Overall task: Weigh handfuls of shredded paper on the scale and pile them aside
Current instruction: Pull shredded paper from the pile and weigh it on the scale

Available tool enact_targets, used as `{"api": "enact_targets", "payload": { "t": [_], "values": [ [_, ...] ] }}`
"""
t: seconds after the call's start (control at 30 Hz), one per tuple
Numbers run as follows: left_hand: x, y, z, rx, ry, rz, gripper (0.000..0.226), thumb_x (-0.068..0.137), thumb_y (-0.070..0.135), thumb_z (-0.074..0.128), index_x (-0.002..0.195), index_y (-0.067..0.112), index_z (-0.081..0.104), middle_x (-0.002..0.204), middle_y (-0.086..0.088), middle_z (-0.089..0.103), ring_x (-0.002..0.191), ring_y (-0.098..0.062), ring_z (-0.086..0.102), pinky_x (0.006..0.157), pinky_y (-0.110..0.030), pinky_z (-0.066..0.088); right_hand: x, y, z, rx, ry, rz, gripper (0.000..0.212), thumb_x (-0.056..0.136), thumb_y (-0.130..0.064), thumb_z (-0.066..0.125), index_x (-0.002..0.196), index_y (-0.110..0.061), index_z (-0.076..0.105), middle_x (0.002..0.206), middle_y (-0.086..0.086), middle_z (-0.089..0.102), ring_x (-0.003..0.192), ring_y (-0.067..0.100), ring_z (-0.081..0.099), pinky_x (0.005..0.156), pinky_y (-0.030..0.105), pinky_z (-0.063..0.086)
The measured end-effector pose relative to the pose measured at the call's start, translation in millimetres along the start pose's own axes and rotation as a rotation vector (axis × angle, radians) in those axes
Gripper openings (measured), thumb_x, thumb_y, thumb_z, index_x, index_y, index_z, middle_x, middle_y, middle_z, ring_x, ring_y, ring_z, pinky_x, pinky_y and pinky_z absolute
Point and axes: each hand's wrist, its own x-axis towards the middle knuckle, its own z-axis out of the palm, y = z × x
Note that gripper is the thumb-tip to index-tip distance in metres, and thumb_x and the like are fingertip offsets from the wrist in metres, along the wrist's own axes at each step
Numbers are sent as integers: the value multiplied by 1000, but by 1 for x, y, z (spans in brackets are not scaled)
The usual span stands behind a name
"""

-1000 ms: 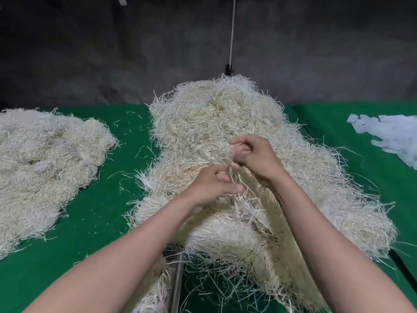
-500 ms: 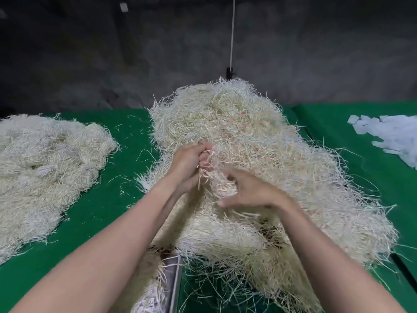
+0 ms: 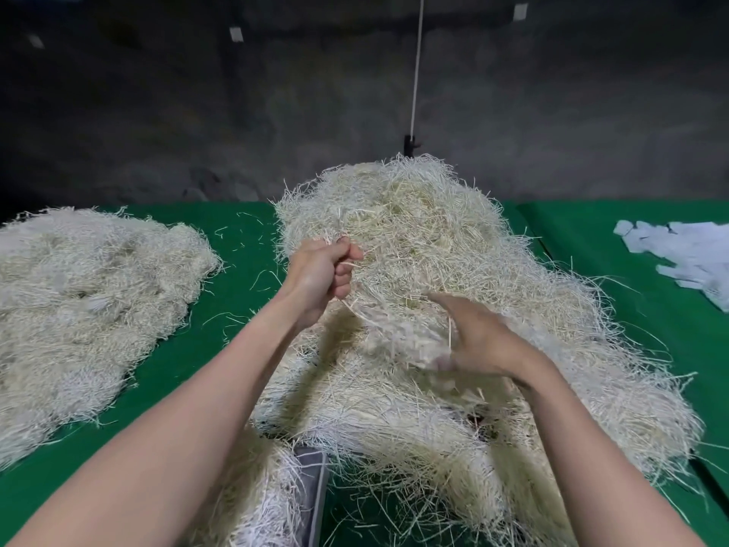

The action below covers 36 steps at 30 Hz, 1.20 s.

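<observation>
A big heap of cream shredded paper [image 3: 426,238] covers the middle of the green table. My left hand [image 3: 321,272] is raised over its left side, fingers curled round a bunch of strands that stretch down toward the right. My right hand [image 3: 479,337], blurred by motion, is lower and to the right, fingers spread among the strands of the same bunch. A grey metal edge, probably the scale [image 3: 311,487], shows near the bottom, mostly buried under paper.
A second, flatter pile of shredded paper [image 3: 86,305] lies on the left of the green table cover [image 3: 236,238]. White paper pieces [image 3: 686,250] lie at the far right. A dark wall stands behind, with a white cord [image 3: 416,73] hanging down.
My left hand has risen and moved left, lifting a bunch of strands. My right hand dropped from the top of the heap to lower right and is moving through the strands.
</observation>
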Motion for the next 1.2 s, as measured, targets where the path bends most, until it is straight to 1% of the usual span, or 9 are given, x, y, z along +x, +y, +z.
{"api": "enact_targets", "payload": {
  "t": [0.3, 0.4, 0.53, 0.8, 0.93, 1.0, 1.03, 1.1, 1.2],
  "values": [
    [-11, 31, -18, 622, 183, 402, 30, 96, 21, 47, 73, 20, 67, 62, 4, 62, 50, -15, 49, 49, -26, 36, 6, -16, 33, 378, -25, 154, 41, 87, -22, 66, 123, -19, 47, 129, 8, 54, 103, 20, 62, 89, 39, 53],
    [-14, 11, -11, 1188, -164, 269, 26, 87, 31, 64, 113, 28, 63, 117, 5, 64, 75, -9, 60, 70, -20, 44, 8, -18, 28, 403, 72, 47, 41, 84, -13, 67, 119, -21, 48, 123, 4, 55, 100, 18, 61, 76, 28, 55],
    [-13, -46, 19, 1563, -474, 198, 23, 84, 35, 67, 96, 19, 55, 83, 8, 56, 73, -10, 53, 66, -22, 46, 2, -28, 17, 581, 134, -64, 37, 80, -2, 66, 95, -28, 45, 106, -2, 50, 91, 16, 56, 70, 25, 52],
    [-2, -43, 18, 618, -397, -80, 33, 78, 34, 71, 108, 24, 63, 127, 2, 56, 112, -11, 54, 102, -33, 38, -11, -16, 9, 814, 36, -7, 6, 86, -9, 59, 83, -13, 57, 79, -2, 58, 57, 8, 51, 55, 19, 42],
    [1, -48, 23, 385, -105, -12, 7, 87, 12, 61, 93, 13, 63, 95, 8, 62, 88, -7, 57, 94, -31, 42, -8, -18, 9, 924, 91, 39, 17, 89, -6, 50, 72, -4, 50, 67, 2, 51, 57, 17, 45, 66, 20, 47],
    [0, -50, 23, 235, -59, -61, 10, 87, 14, 60, 94, 7, 63, 97, 7, 64, 89, -7, 59, 98, -36, 41, -8, -19, 7, 950, 110, 53, 15, 91, -8, 49, 83, 3, 56, 117, 11, 37, 112, 21, 37, 89, 22, 44],
    [-1, -51, 25, 137, -73, -118, 13, 88, 16, 58, 94, 6, 62, 101, 3, 64, 92, -12, 62, 96, -38, 43, -9, -20, 8, 980, 81, 38, 15, 91, -10, 50, 81, 0, 56, 89, 19, 63, 113, 26, 33, 88, 23, 48],
    [-3, -50, 33, -104, -120, -225, 15, 92, 18, 53, 96, 5, 60, 100, -9, 63, 83, -24, 69, 77, -40, 56, -10, -26, 10, 1030, 1, -4, 19, 90, -13, 54, 74, -3, 57, 77, 2, 64, 69, 22, 58, 64, 23, 54],
    [-1, -43, 42, -303, -22, -269, 10, 94, 13, 48, 97, 5, 54, 113, -18, 56, 97, -31, 66, 78, -45, 57, -3, -22, 17, 601, 59, -8, 25, 90, -20, 55, 75, -2, 61, 92, -4, 58, 70, 12, 54, 64, 20, 51]
  ]
}}
